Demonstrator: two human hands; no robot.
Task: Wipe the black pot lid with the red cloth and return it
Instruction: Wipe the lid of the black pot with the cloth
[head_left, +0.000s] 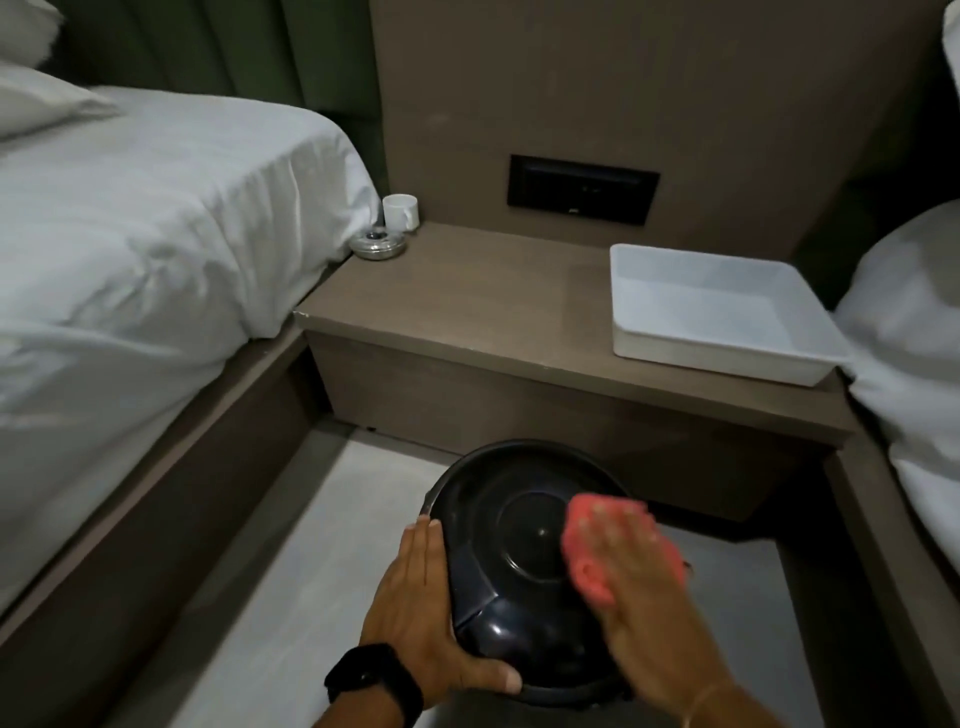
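The round black pot lid (514, 545) is held in the air in front of me, low in the view, above the floor. My left hand (421, 618) grips its left and lower rim, thumb under the near edge, with a black watch on the wrist. My right hand (639, 587) lies flat on the lid's right side and presses the red cloth (587, 545) against it. The cloth sticks out past the fingers toward the lid's centre. The right hand is motion-blurred. The lid's right edge is hidden under hand and cloth.
A brown bedside table (493, 301) stands ahead, with a white plastic tray (701, 358) on its right side, and a white cup (400, 210) and a metal ashtray (377, 244) at its back left. Beds with white sheets (130, 234) flank both sides. Grey floor (291, 571) lies below.
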